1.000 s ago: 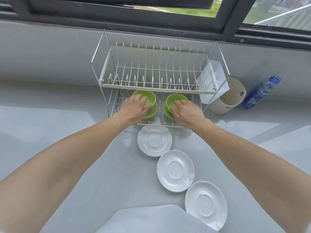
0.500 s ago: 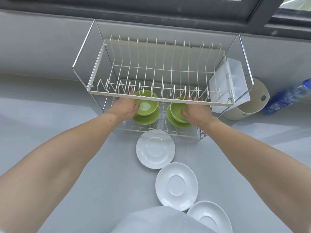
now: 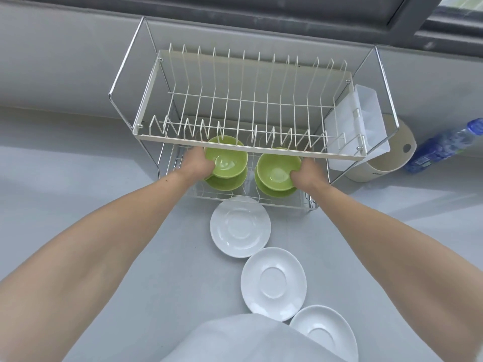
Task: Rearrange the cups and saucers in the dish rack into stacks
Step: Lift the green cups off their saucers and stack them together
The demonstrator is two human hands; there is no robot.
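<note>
Head view looks down over my 2 forearms into the two-tier white wire dish rack (image 3: 261, 150) standing on the grey countertop (image 3: 104, 178). My left hand (image 3: 194, 163) is closed around the near-left side of the left green ceramic cup (image 3: 226, 158), thumb against its rim. My right hand (image 3: 305, 173) clasps the right green ceramic cup (image 3: 278, 167) from its right side in the same way. Both cups are on the rack's lower tier, each sitting on, or held just above, a green saucer: the left green saucer (image 3: 226, 182) and the right green saucer (image 3: 274, 190). I cannot tell whether cup and saucer are touching.

Both cups stand upright, mouths open towards me and the upper tier, so each one's axis runs vertically; any handle is hidden from me.

As for progress, I judge the stacking barely started inside the rack: the 2 cups are apart, side by side, not nested, and the 2 green saucers lie separately beneath them. Out on the counter, 3 white round saucers lie flat in a diagonal row, the first white saucer (image 3: 240, 226) nearest the rack, then the second white saucer (image 3: 273, 283), then the third white saucer (image 3: 324, 333), edges close but none stacked. Cups onto cups and saucers onto saucers all seems left to do.
</note>
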